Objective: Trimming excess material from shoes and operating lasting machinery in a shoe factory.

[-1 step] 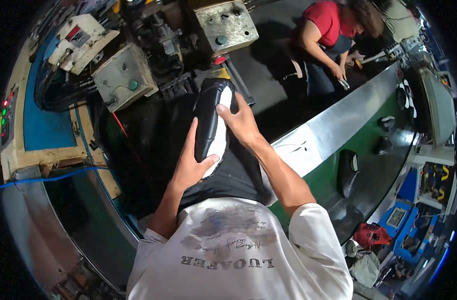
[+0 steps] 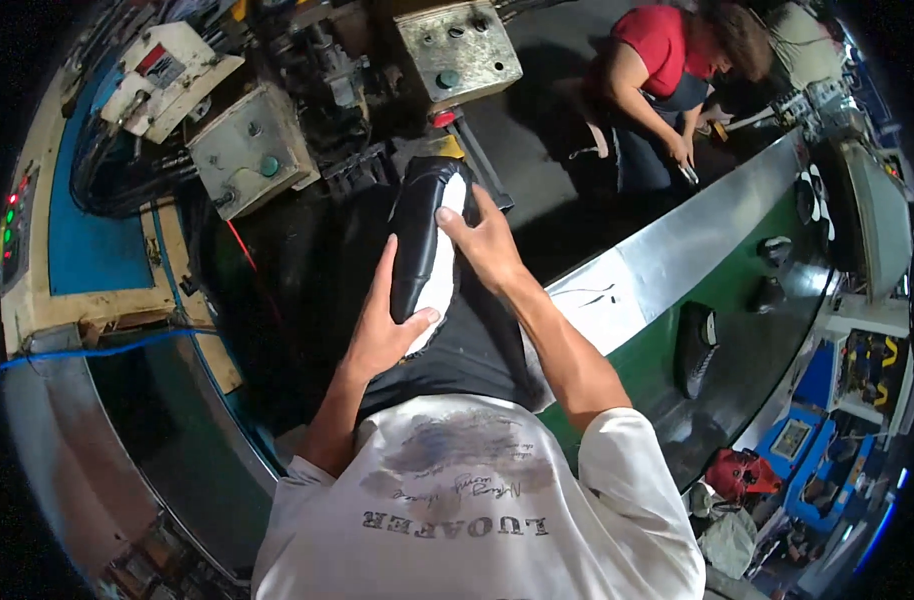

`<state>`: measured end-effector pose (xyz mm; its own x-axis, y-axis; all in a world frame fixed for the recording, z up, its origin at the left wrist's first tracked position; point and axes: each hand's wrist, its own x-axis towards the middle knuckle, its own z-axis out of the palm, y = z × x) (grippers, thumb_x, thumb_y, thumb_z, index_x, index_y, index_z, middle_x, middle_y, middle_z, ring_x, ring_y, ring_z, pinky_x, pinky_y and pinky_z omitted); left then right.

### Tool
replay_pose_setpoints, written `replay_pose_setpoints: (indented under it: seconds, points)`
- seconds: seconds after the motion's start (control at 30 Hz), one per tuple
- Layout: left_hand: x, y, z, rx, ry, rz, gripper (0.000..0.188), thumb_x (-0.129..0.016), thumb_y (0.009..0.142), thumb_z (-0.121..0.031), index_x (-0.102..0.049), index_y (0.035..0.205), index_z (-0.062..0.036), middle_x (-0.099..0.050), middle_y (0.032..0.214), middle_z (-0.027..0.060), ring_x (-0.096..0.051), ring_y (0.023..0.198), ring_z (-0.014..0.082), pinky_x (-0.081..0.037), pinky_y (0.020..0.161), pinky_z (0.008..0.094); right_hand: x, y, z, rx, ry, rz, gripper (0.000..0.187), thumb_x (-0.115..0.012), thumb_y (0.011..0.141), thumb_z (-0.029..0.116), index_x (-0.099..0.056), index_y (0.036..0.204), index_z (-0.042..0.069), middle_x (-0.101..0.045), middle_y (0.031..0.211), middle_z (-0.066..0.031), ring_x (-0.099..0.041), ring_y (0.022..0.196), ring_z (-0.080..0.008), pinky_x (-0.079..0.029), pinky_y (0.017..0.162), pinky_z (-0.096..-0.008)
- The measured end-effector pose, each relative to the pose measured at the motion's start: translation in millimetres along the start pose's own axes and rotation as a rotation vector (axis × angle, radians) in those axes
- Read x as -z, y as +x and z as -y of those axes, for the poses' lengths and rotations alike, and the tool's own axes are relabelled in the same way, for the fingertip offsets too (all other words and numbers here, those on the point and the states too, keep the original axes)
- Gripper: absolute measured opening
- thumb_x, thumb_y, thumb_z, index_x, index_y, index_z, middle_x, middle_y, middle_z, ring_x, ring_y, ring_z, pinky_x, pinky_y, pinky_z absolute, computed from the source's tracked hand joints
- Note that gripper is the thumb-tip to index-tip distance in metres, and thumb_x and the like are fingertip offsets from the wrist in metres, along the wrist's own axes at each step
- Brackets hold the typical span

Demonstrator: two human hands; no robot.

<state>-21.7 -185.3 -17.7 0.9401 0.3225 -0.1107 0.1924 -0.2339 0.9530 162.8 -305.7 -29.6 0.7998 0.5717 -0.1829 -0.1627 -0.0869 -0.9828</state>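
Observation:
Upright before my lap is a black shoe upper (image 2: 414, 240), its white underside turned toward the right. My left hand (image 2: 379, 332) is closed round its lower end, thumb lying on the white part and fingers along the black side. Higher up, my right hand (image 2: 489, 243) grips the right edge with its thumb pressed on the white underside. The fingers behind the upper are partly hidden.
Metal control boxes (image 2: 254, 150) and dark machinery stand ahead. On the right, a metal-edged green conveyor (image 2: 637, 400) carries a black shoe (image 2: 696, 350) and smaller dark pieces. A co-worker in red (image 2: 652, 50) sits beyond it. Another belt (image 2: 167, 430) runs left.

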Motion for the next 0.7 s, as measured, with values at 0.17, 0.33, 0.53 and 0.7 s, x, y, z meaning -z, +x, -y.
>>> replay_pose_setpoints:
  seconds: [0.17, 0.33, 0.53, 0.7]
  points:
    - [5.9, -21.4, -8.3, -0.031, 0.177, -0.026, 0.11, -0.083, 0.086, -0.009, -0.017, 0.173, -0.0094, -0.046, 0.154, 0.03, -0.051, 0.14, 0.0442, -0.041, 0.118, 0.0487, 6.2, 27.0, -3.6, 0.006, 0.292, 0.185, 0.08, -0.076, 0.102, 0.039, -0.04, 0.163, 0.0, -0.06, 0.141, -0.0144, -0.056, 0.123, -0.0201, -0.045, 0.11, -0.036]
    - [20.1, -41.9, -1.7, 0.011, 0.143, -0.034, 0.107, -0.082, 0.086, -0.007, -0.019, 0.172, -0.0042, -0.031, 0.172, 0.0259, -0.037, 0.157, 0.0376, -0.03, 0.128, 0.0449, -13.7, 30.0, -13.5, -0.019, 0.228, 0.272, 0.061, -0.074, 0.105, 0.038, -0.058, 0.152, 0.002, -0.065, 0.13, -0.0118, -0.057, 0.114, -0.0168, -0.046, 0.102, -0.0308]
    - [46.0, -79.8, 36.2, 0.155, -0.436, -0.349, 0.097, -0.076, 0.093, -0.011, -0.02, 0.172, -0.0044, -0.035, 0.172, 0.02, -0.042, 0.153, 0.0306, -0.035, 0.125, 0.0418, -39.9, 25.4, -15.6, -0.14, 0.048, 0.364, 0.071, -0.07, 0.107, 0.034, -0.043, 0.162, -0.001, -0.057, 0.156, -0.0205, -0.057, 0.14, -0.0273, -0.047, 0.117, -0.04]
    - [120.6, -152.4, 144.0, 0.61, -0.721, -0.874, 0.098, -0.08, 0.092, -0.022, -0.025, 0.173, -0.0125, -0.056, 0.155, 0.0153, -0.058, 0.134, 0.0291, -0.048, 0.11, 0.044, 10.4, -2.8, -29.6, -0.36, 0.069, 0.267, 0.066, -0.07, 0.107, 0.031, -0.047, 0.156, -0.007, -0.068, 0.143, -0.0189, -0.074, 0.117, -0.0301, -0.058, 0.106, -0.0426]
